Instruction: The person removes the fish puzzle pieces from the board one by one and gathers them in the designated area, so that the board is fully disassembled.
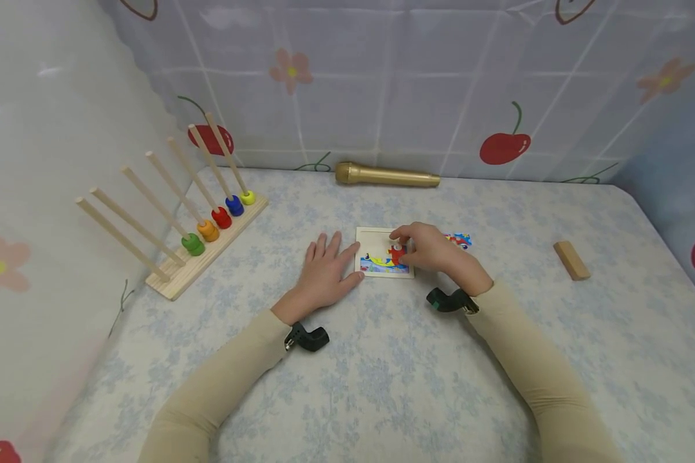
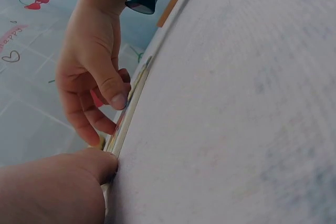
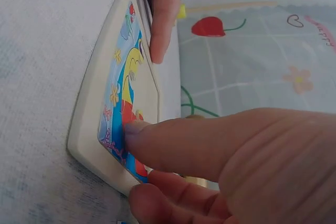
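A small wooden jigsaw tray [image 1: 376, 229] lies on the table, its lower part filled with a colourful picture showing blue, yellow and red. My left hand [image 1: 327, 273] rests flat beside it, fingers spread, with index finger and thumb at its left edge. Over the tray's right side, my right hand [image 1: 431, 249] curls thumb and fingers about a red puzzle piece [image 1: 395, 253]. In the right wrist view the thumb [image 3: 157, 142] presses on the red piece [image 3: 127, 111] near the tray's rim [image 3: 86, 108]. Several loose puzzle pieces [image 1: 460, 240] lie behind the right hand, partly hidden.
A wooden peg stand [image 1: 176, 283] with coloured beads on several of its rods stands at the left. A gold microphone [image 1: 388, 175] lies along the table's back edge. To the right is a wooden block [image 1: 571, 260]. Patterned curtains border the table.
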The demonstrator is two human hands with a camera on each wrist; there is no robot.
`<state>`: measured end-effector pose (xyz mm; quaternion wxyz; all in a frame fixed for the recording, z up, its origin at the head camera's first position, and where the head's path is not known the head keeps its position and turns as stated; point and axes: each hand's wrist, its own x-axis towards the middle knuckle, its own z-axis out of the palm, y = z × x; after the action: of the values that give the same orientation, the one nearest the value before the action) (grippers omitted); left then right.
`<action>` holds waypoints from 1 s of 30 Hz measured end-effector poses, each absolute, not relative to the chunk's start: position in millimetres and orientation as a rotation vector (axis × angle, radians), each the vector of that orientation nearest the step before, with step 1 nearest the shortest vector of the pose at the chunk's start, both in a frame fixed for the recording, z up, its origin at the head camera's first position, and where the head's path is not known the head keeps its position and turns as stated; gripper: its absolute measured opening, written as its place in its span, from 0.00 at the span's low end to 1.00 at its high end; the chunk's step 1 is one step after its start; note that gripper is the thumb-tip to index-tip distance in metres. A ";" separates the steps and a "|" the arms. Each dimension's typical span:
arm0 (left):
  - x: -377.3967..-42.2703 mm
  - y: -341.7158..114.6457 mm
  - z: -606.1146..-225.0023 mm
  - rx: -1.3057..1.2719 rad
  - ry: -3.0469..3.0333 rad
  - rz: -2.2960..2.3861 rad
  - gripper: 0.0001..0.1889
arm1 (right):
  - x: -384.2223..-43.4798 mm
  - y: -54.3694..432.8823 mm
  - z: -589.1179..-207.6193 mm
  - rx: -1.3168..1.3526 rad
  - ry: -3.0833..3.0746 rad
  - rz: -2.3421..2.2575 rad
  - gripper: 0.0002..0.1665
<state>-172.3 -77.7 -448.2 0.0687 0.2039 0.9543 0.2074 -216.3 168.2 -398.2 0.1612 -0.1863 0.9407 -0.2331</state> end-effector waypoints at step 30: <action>-171.8 -77.7 -448.4 0.606 2.878 0.623 0.34 | -211.0 166.6 -403.3 -0.604 2.757 -0.705 0.18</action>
<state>-171.8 -77.7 -448.4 0.0673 0.2012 0.9551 0.2066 -211.0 166.6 -403.3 0.1158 -0.2062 0.9413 -0.2407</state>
